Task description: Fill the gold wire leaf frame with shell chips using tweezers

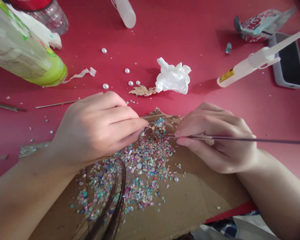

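Lying across the red table [150, 43], a flattened corrugated cardboard sheet [202, 196] carries a scattered heap of glossy multicoloured shell chips [145, 166]. Near its far edge, the left hand [97, 130] pinches a small gold wire piece [156, 130] set with blue chips, while the right hand [215, 136] grips long thin tweezers [230, 138] narrowly, their tips just beside it. Dark hair strands [117, 196] hang across the view; a white glue bottle [250, 63] and crumpled tissue [172, 76] lie farther off.

Tweezers [235, 138] in right hand [215, 150]
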The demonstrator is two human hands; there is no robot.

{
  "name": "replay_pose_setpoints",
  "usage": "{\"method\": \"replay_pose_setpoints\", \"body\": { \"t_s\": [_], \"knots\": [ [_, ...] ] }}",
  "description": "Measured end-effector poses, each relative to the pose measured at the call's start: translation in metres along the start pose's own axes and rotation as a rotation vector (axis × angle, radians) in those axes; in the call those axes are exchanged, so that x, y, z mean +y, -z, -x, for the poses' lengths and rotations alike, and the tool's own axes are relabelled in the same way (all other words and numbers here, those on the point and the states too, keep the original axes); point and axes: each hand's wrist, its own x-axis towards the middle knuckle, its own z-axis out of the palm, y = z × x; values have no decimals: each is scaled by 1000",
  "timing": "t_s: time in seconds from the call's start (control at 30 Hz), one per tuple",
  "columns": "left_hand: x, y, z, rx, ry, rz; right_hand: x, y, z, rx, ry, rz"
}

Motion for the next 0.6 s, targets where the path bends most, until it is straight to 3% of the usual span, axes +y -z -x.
{"method": "replay_pose_setpoints", "body": {
  "t_s": [0.6],
  "knots": [
    [-1, 1, -3, 25, -35, 9, 0, 7, -3, -40, 81, 48]
  ]
}}
